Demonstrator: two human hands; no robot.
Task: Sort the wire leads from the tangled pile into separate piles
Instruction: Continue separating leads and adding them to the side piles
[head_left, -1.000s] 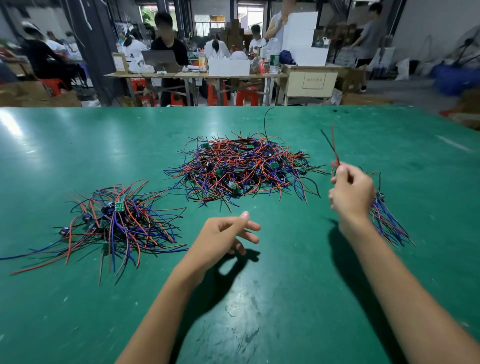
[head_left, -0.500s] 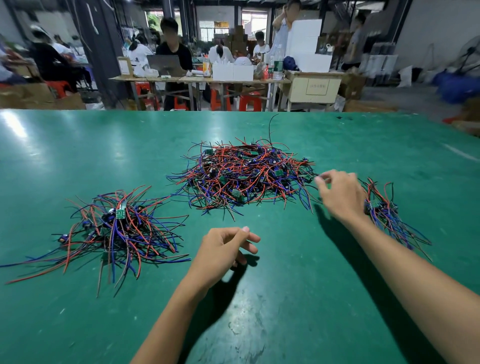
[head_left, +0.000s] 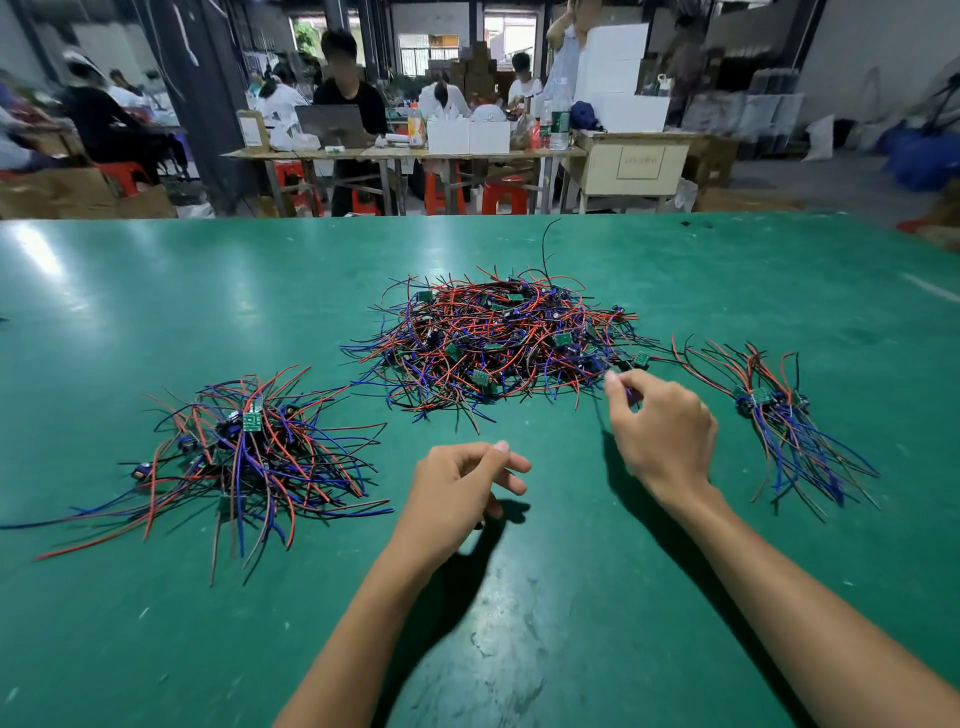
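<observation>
Red-blue tangled pile (head_left: 498, 345) sits just past my right hand (head_left: 662, 434); fingertips look pinched on one wire at its near edge, can't confirm. Left hand (head_left: 457, 491) loosely curled, grasping nothing. Should draw the wire toward me slowly, single lead only.

Setting: I log this as a factory assembly workshop. Landmark: my green work table (head_left: 156, 291), bearing heaps of red and blue wire leads (head_left: 498, 338) with small circuit boards. Beyond its far edge: a long bench (head_left: 405, 153) with seated workers, red plastic stools (head_left: 501, 197), white cartons (head_left: 618, 78), cardboard boxes (head_left: 78, 195), bare concrete floor (head_left: 810, 176).
</observation>
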